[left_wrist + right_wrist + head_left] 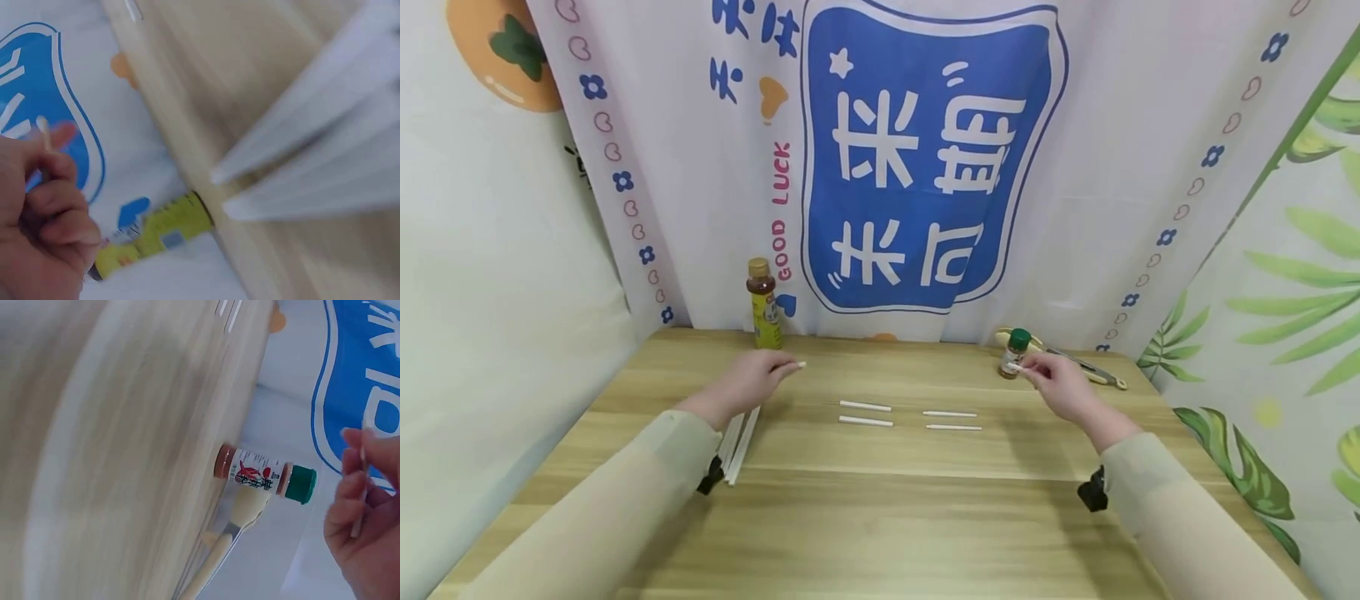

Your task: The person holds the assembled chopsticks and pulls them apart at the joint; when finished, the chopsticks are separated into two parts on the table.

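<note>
My left hand [748, 383] pinches a small white stick [44, 128] above the left side of the table; only its tip shows past the fingers. Across the table, my right hand [1063, 387] holds a thin white stick [364, 462] between thumb and fingers, its lower part running over the palm. Between the hands lie two thicker white sticks [866, 421] on the left and two thinner white sticks [953, 427] on the right, each pair roughly parallel. Under the left forearm are several long white strips [743, 447], partly hidden by the sleeve.
A yellow-labelled bottle [767, 312] stands at the back left of the wooden table [910, 525]. Toward the back right, a green-capped spice jar [1018, 339] stands in front of a pair of tongs [1097, 372]. A printed curtain [1090, 208] hangs behind.
</note>
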A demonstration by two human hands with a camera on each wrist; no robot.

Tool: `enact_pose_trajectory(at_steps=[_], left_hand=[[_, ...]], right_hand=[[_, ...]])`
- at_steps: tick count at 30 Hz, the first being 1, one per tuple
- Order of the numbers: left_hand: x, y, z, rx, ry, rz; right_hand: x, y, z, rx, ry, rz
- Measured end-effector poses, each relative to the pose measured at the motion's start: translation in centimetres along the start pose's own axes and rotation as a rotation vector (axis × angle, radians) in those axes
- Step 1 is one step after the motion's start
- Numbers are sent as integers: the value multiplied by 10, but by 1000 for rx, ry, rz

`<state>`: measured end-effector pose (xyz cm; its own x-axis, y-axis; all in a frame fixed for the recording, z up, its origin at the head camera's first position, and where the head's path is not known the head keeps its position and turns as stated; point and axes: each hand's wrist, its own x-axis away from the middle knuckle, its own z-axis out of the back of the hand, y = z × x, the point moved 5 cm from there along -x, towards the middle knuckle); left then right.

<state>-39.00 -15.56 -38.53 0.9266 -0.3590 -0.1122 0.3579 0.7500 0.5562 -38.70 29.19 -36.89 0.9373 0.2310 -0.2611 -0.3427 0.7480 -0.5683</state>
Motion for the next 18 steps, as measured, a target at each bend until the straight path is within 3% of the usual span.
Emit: enact_pose_trajectory(at_steps=[3,7,13,18], left_hand=[[-17,10,-8,-28,-47,-1],[-41,26,-36,13,-118,13],[-72,40,-72,-59,-90,-58],[-83,47,-95,-81,-97,-68]], right_hand=[[-12,-3,-14,15,-53,7],[-25,-15,-46,30,-128,30],[-40,-27,-84,44,-180,81],[-43,-27,-105,70,-196,109]])
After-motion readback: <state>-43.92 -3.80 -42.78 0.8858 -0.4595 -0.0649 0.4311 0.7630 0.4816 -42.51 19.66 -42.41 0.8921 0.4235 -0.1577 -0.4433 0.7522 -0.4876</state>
